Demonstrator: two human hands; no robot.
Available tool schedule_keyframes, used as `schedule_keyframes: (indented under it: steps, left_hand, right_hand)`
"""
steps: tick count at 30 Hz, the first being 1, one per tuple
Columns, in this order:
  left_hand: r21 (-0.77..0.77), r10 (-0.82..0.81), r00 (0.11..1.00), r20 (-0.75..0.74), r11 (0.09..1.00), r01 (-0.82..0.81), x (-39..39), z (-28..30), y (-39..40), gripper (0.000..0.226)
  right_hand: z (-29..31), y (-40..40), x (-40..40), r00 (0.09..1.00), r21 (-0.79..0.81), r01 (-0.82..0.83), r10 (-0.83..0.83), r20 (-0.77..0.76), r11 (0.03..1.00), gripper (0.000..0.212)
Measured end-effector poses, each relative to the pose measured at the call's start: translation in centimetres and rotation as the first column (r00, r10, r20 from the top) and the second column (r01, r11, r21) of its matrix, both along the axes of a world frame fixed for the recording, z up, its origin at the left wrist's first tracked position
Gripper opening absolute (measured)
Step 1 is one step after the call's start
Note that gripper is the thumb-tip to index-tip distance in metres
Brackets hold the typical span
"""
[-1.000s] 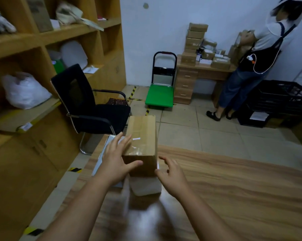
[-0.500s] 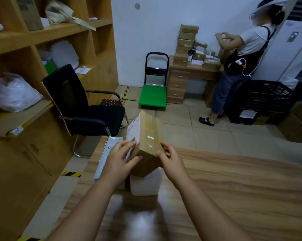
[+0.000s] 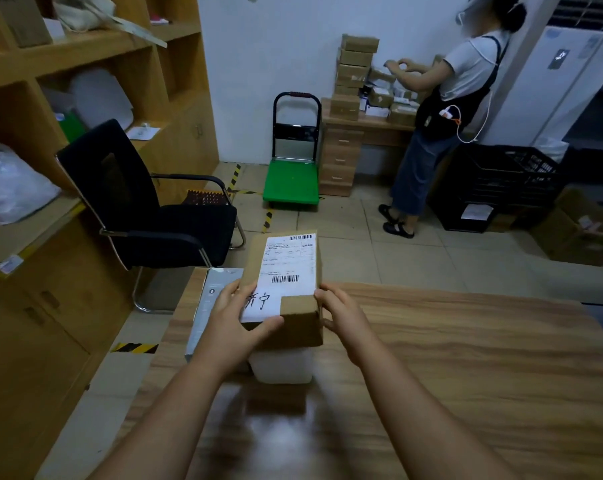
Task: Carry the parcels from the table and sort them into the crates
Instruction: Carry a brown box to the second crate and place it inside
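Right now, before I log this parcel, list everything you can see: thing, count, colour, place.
box: one, brown with white label, held above table
white parcel: one, on table under box
grey parcel: one, table's left edge
table: one, wood, foreground
chair: one, black, left of table
shelves: wood, left wall, holding bags and papers
trolley: one, green deck, by far wall
desk: one, wood, stacked with brown boxes
crates: black, right, count unclear
carton: one, brown, floor far right
person: one, at desk
hands: left and right, gripping box's sides
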State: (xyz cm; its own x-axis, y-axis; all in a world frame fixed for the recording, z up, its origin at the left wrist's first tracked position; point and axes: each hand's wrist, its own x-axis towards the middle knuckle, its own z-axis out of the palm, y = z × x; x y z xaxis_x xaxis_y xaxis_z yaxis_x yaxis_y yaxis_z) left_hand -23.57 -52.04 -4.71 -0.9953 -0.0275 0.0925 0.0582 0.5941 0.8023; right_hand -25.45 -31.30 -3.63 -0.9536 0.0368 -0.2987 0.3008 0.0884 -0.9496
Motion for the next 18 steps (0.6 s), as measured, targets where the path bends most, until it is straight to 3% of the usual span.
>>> schedule_keyframes:
  steps: [2, 8, 12, 14, 18]
  left_hand:
    - [-0.067, 0.011, 0.999, -0.033, 0.998, -0.013, -0.2, 0.0, -0.5, 0.077]
    - [-0.250, 0.056, 0.995, -0.081, 0.965, -0.075, -0.1, -0.9, -0.6, 0.075]
    - [-0.361, 0.050, 0.991, -0.123, 0.928, -0.091, -0.1, -1.0, -0.5, 0.081]
    - [-0.416, 0.027, 0.988, -0.150, 0.905, -0.088, -0.1, -1.4, -0.7, 0.085]
    - [-0.303, 0.088, 0.990, -0.110, 0.946, -0.117, -0.1, -1.6, -0.9, 0.083]
  right_hand:
    - [-0.5, -0.5, 0.0, 0.998, 0.022, -0.050, 0.049, 0.035, 0.999, 0.044]
    - [-1.4, -1.6, -0.2, 0.993, 0.210, -0.119, 0.119, 0.009, 0.971, 0.058]
    - [-1.1, -1.9, 0.3, 0.991, 0.246, -0.126, 0.131, -0.003, 0.961, 0.048]
    - [-1.0, -1.9, 0.6, 0.993, 0.242, -0.110, 0.119, -0.023, 0.964, 0.034]
    - [-1.5, -1.6, 1.2, 0.985, 0.268, -0.135, 0.159, -0.072, 0.954, 0.036]
